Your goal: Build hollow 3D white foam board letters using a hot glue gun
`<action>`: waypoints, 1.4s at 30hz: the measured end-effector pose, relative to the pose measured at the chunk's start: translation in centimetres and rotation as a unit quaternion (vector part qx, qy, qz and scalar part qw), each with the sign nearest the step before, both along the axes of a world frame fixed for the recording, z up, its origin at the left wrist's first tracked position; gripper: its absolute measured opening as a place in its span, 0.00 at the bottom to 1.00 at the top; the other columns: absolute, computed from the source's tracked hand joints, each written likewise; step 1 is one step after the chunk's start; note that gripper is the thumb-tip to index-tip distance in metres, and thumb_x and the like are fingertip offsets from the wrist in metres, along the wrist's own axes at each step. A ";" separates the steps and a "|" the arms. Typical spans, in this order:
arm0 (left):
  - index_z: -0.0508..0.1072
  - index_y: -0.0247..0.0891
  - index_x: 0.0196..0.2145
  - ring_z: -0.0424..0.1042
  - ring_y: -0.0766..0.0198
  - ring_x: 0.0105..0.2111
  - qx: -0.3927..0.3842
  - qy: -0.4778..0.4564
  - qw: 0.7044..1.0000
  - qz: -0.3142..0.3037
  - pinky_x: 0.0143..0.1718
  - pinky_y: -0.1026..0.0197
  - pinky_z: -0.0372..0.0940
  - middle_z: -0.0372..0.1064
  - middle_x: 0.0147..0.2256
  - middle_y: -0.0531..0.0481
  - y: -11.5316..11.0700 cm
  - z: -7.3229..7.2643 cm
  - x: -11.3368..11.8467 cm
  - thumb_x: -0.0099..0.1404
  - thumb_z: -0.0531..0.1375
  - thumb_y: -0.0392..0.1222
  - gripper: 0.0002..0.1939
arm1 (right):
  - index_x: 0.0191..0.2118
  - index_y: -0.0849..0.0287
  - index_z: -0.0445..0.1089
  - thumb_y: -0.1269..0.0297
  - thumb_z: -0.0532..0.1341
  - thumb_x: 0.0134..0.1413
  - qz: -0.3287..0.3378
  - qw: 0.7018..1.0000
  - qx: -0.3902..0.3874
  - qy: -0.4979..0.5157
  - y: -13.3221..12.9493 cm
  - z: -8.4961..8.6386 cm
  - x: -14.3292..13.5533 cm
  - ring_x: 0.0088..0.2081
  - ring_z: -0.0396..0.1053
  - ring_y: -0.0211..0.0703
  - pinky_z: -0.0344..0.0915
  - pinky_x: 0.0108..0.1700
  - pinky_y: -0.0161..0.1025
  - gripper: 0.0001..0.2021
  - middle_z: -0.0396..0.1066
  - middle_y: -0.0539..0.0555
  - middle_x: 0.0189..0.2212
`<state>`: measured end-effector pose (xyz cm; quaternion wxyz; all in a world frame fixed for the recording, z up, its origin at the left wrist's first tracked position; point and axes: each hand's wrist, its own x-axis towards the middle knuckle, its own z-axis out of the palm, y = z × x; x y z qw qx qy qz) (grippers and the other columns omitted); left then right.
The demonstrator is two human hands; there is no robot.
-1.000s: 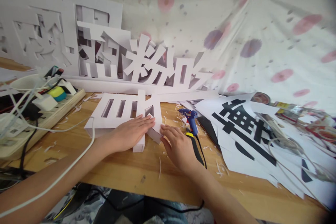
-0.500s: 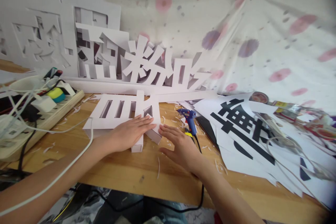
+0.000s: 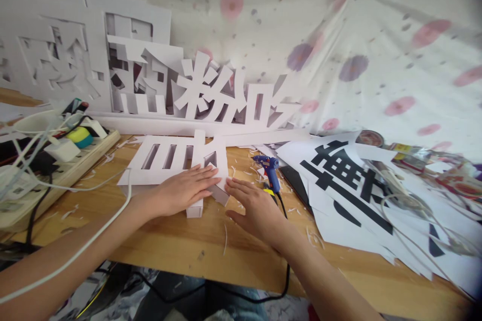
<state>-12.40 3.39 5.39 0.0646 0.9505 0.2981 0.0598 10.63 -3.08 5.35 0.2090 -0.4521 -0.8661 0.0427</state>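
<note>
A white cut-out character with raised sides [image 3: 150, 176] lies on the wooden table [image 3: 161, 246]. My left hand [image 3: 188, 188] rests flat on its right part, fingers stretched out toward the right. My right hand [image 3: 256, 208] is at the right edge of the same piece, fingertips touching or nearly touching it, thumb apart. Neither hand grips anything. To the right of my right hand a blue glue gun [image 3: 271, 173] lies with its black cable running down.
Behind stand more white cut-out characters [image 3: 198, 85] against a spotted curtain. A power strip [image 3: 90, 153] with plugs and cables is at left. Paper sheets with black characters [image 3: 339, 215] cover the right side. A white cable [image 3: 109, 246] crosses over my left arm.
The left thumb now shows, spread away from the other fingers. Otherwise both hands and the white piece hold their places, and the view has shifted slightly.
</note>
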 end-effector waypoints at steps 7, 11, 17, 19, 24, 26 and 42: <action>0.53 0.47 0.63 0.45 0.65 0.64 -0.001 0.004 1.000 -0.002 0.65 0.57 0.37 0.45 0.64 0.53 0.3 -0.1 0.0 0.72 0.41 0.54 0.25 | 0.52 0.59 0.69 0.66 0.66 0.48 0.007 0.998 -0.031 0.059 0.1 0.1 0.3 0.58 0.62 0.48 0.61 0.58 0.48 0.23 0.67 0.59 0.54; 0.54 0.45 0.63 0.44 0.65 0.65 -0.007 0.009 1.000 0.002 0.65 0.57 0.36 0.45 0.64 0.53 0.3 0.0 0.1 0.72 0.40 0.53 0.25 | 0.48 0.57 0.71 0.61 0.61 0.53 0.040 0.972 -0.153 0.176 1.0 0.9 1.8 0.55 0.65 0.46 0.63 0.55 0.46 0.16 0.69 0.57 0.52; 0.55 0.43 0.62 0.43 0.63 0.65 -0.017 0.016 1.000 0.004 0.65 0.57 0.37 0.45 0.64 0.53 0.2 0.0 0.1 0.72 0.40 0.53 0.26 | 0.23 0.56 0.62 0.51 0.52 0.57 -0.140 0.940 -0.162 0.266 2.3 0.6 4.5 0.25 0.66 0.40 0.64 0.30 0.38 0.17 0.67 0.49 0.21; 0.54 0.43 0.63 0.43 0.64 0.65 -0.018 0.022 1.000 0.007 0.65 0.58 0.37 0.45 0.64 0.53 0.2 0.0 0.1 0.72 0.40 0.53 0.26 | 0.20 0.55 0.57 0.48 0.50 0.57 -0.160 0.940 -0.157 0.257 2.3 0.1 4.8 0.22 0.61 0.39 0.60 0.26 0.37 0.20 0.62 0.48 0.17; 0.54 0.45 0.63 0.43 0.64 0.65 -0.016 0.016 1.000 0.004 0.65 0.58 0.37 0.45 0.64 0.54 0.2 0.0 0.0 0.72 0.39 0.54 0.26 | 0.12 0.53 0.53 0.39 0.48 0.55 -0.179 0.913 -0.245 0.275 2.1 -1.2 5.0 0.15 0.55 0.36 0.57 0.21 0.37 0.29 0.56 0.49 0.10; 0.54 0.45 0.63 0.43 0.64 0.65 -0.014 0.016 1.000 0.005 0.65 0.58 0.37 0.45 0.64 0.54 0.3 -0.2 0.0 0.72 0.39 0.54 0.26 | 0.09 0.52 0.51 0.37 0.44 0.56 -0.160 0.902 -0.275 0.291 2.2 -1.5 5.0 0.14 0.55 0.36 0.58 0.21 0.37 0.32 0.54 0.49 0.08; 0.53 0.46 0.63 0.43 0.65 0.65 -0.005 0.023 1.000 0.003 0.65 0.59 0.37 0.44 0.65 0.55 0.2 0.1 0.1 0.72 0.39 0.53 0.25 | 0.40 0.56 0.72 0.61 0.57 0.56 -0.153 0.975 -0.044 0.158 2.8 0.0 3.5 0.40 0.72 0.46 0.68 0.43 0.44 0.10 0.76 0.55 0.38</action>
